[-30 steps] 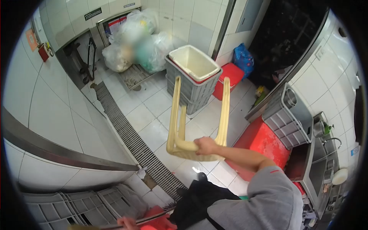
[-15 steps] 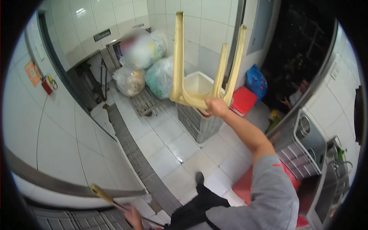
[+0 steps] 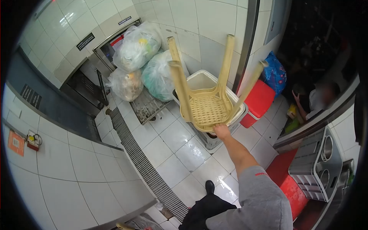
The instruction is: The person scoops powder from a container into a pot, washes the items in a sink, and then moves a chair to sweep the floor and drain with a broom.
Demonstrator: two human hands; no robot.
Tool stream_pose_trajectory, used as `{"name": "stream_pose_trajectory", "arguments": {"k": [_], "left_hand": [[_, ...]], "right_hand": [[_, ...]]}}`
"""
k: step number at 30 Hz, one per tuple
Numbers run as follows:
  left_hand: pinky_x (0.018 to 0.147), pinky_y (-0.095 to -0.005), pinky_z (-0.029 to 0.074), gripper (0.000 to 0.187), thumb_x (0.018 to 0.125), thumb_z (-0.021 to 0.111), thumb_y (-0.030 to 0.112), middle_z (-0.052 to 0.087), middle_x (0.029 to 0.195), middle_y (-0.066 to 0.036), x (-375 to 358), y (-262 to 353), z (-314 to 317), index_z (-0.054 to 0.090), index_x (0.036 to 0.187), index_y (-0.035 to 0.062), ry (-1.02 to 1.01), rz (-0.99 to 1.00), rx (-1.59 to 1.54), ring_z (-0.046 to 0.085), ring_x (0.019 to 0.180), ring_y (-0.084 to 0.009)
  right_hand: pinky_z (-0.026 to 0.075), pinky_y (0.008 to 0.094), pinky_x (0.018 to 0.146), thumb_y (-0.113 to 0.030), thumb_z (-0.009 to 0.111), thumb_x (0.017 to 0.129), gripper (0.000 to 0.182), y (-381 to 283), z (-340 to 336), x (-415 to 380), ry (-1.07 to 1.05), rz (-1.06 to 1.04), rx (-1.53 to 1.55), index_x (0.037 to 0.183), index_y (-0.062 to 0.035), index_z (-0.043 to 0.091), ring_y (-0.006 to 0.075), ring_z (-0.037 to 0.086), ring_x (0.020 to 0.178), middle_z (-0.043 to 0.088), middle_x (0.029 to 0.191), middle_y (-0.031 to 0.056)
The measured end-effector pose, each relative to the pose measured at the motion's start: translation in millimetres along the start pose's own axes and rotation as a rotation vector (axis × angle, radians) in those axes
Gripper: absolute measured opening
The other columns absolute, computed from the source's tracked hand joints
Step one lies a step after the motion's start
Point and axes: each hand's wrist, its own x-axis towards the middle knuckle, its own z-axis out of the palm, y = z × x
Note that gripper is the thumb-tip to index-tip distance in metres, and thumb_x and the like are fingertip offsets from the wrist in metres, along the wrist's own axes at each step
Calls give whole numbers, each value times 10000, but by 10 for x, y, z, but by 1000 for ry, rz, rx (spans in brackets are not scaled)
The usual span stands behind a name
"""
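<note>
My right hand grips the near edge of an upturned beige plastic stool. The stool's legs point upward, and its perforated underside faces me. Below it, a white open-topped bin rises around the seat in this view, close by the grey crate. At the bottom edge the yellowish end of a handle just shows. My left hand is out of the frame.
Several full clear garbage bags are piled at the back left. A red-lidded box and a blue bag lie right of the bin. Another person sits beyond the doorway. A grey crate with metal pots stands at right; a floor drain grate runs left.
The stool has come down from a raised position to the bin, still in my right hand. My left hand, earlier holding a long yellow-handled tool, has left the view. The camera has shifted.
</note>
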Motion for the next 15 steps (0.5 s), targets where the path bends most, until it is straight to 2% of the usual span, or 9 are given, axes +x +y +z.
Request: {"name": "stream_pose_trajectory", "arguments": {"k": [1, 3, 4, 5, 7, 11, 13, 14, 15], "left_hand": [[504, -351, 358, 298, 769, 551, 269, 479, 561, -51, 155, -157, 52, 490, 636, 9, 10, 1, 8, 417, 528, -151], [499, -332, 370, 241, 780, 544, 219, 470, 563, -47, 542, -715, 65, 522, 669, 6, -214, -221, -195, 417, 526, -150], [502, -303, 375, 153, 789, 540, 153, 466, 599, -45, 254, -526, 165, 539, 791, 0, -88, 139, -177, 416, 550, -141], [502, -303, 375, 153, 789, 540, 153, 466, 599, -45, 177, -354, 216, 539, 791, 0, -87, 136, -170, 416, 550, -141], [515, -276, 376, 126, 799, 527, 105, 467, 642, -47, 55, -220, 209, 506, 869, 2, -88, -35, -367, 423, 581, -135], [532, -273, 378, 173, 808, 519, 108, 479, 678, -52, 117, -348, 263, 488, 944, 5, -126, -59, -400, 432, 605, -135], [542, -283, 389, 201, 819, 502, 86, 508, 707, -62, 299, -489, 284, 495, 1007, 17, -133, -276, -379, 453, 616, -152], [440, -253, 346, 95, 797, 517, 112, 445, 590, -24, 401, -494, 347, 463, 829, 41, -182, -51, -374, 415, 494, -113], [338, -222, 303, 178, 776, 532, 139, 383, 473, 14, 455, -467, 429, 431, 650, 65, -234, 169, -363, 376, 372, -73]], "right_hand": [[440, 342, 703, -127, 451, 723, 149, 15, 131, 103, -2, -1, 13, 801, -75, 567, 228, 572, 726, 574, 723, 76], [438, 351, 700, -128, 458, 718, 157, 46, 332, 258, -126, 10, -59, 800, -83, 584, 232, 577, 754, 594, 766, 85], [439, 360, 687, -130, 455, 729, 163, 116, 360, 360, -199, 65, 10, 798, -92, 597, 237, 580, 778, 604, 798, 93], [439, 360, 687, -130, 455, 729, 163, 217, 362, 471, -206, 64, 14, 798, -92, 597, 237, 580, 778, 604, 798, 93], [437, 365, 680, -144, 449, 744, 169, 385, 354, 517, -363, 227, 49, 808, -104, 601, 240, 580, 776, 606, 797, 86], [436, 355, 681, -156, 439, 755, 178, 568, 279, 430, -399, 281, 85, 811, -103, 599, 247, 580, 770, 603, 828, 98], [437, 373, 695, -155, 435, 752, 187, 545, 183, 302, -413, 212, 100, 831, -96, 594, 276, 563, 802, 589, 853, 124], [437, 373, 695, -155, 435, 752, 187, 540, 193, 239, -425, 221, 94, 831, -96, 594, 276, 563, 802, 589, 853, 124], [434, 382, 709, -154, 446, 749, 187, 529, 215, 162, -342, 231, 150, 847, -87, 591, 292, 548, 825, 580, 860, 138]]}}
